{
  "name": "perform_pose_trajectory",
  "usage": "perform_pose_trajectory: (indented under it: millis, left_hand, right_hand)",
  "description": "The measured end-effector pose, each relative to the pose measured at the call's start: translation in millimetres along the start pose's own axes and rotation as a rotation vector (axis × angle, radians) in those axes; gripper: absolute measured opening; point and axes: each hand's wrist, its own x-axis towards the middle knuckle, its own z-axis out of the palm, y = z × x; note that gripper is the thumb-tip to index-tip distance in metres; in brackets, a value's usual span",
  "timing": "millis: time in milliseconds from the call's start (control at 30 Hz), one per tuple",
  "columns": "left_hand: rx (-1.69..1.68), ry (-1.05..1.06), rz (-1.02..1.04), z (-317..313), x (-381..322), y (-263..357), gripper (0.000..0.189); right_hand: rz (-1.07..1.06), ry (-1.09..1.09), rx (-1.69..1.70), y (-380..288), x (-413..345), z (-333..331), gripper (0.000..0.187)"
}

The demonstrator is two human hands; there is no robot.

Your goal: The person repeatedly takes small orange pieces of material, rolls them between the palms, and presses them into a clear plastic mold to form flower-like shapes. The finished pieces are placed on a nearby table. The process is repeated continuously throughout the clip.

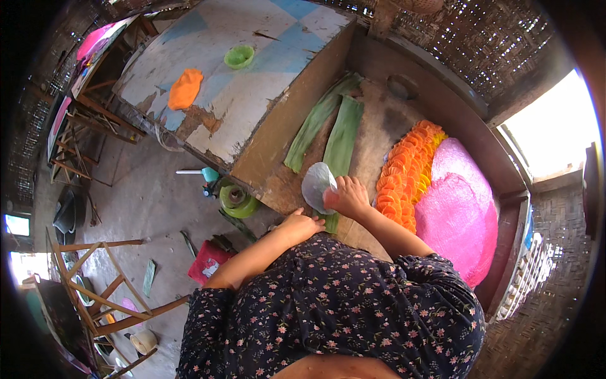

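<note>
My right hand (pixel 349 196) grips the edge of a thin, pale, translucent round sheet (pixel 318 182), which hangs over a green leaf strip (pixel 344 137). My left hand (pixel 300 227) lies palm down at the near end of that strip, thumb and fingers apart, with nothing seen in it. A second leaf strip (pixel 315 125) runs alongside on the brown wooden platform (pixel 374 142). To the right of my right hand, thin orange discs (pixel 400 175) overlap in rows, bordered by yellow discs (pixel 428 173). Large pink round sheets (pixel 457 218) are heaped beyond them.
A raised, peeling tabletop (pixel 246 99) at left bears an orange cloth-like piece (pixel 185 89) and a green bowl (pixel 239 57). On the floor are a green round container (pixel 236 201), a red cloth item (pixel 208 260) and a wooden frame (pixel 109 289). Wooden boards (pixel 502 166) edge the platform.
</note>
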Motion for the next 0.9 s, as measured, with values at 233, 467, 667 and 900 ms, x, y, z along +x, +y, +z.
perform_pose_trajectory:
  millis: [233, 467, 667, 900]
  left_hand:
    - [0.028, 0.027, 0.035, 4, 4, -4, 0.037]
    - [-0.024, -0.036, 0.030, 2, 8, -6, 0.038]
    - [-0.036, -0.110, 0.007, 3, 10, -10, 0.040]
    - [-0.138, -0.031, 0.047, 14, 11, -15, 0.035]
  right_hand:
    - [-0.030, 0.125, 0.023, 6, -1, 3, 0.076]
    - [0.087, 0.263, 0.000, 28, 52, -6, 0.068]
    - [0.143, 0.352, -0.061, 56, 115, -10, 0.058]
    - [0.301, 0.418, 0.002, 71, 163, -32, 0.055]
